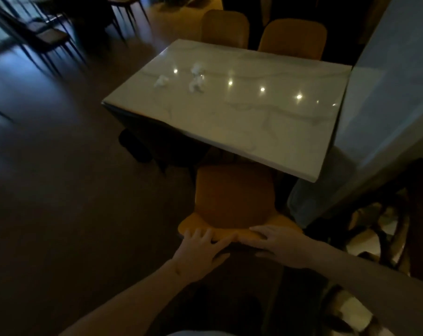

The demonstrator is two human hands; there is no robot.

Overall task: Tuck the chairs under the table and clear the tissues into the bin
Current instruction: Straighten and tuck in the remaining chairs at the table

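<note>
Table (242, 112): top of pale stone-like slab with faint grey veining, polished to a high gloss that mirrors a row of ceiling lights. Tissues (196, 77) on the table's far left part: white crumpled paper, matt and rough-edged. Near chair (232, 197) at the table's near edge: mustard-orange seat and back with a smooth, matt, leather-like covering. Far chairs (293, 37) beyond the table's far edge: the same smooth matt orange covering. Floor (60, 190) left of the table: dark, smooth, with a soft sheen. Wall panel (394, 81) right of the table: pale, smooth, matt.
</note>
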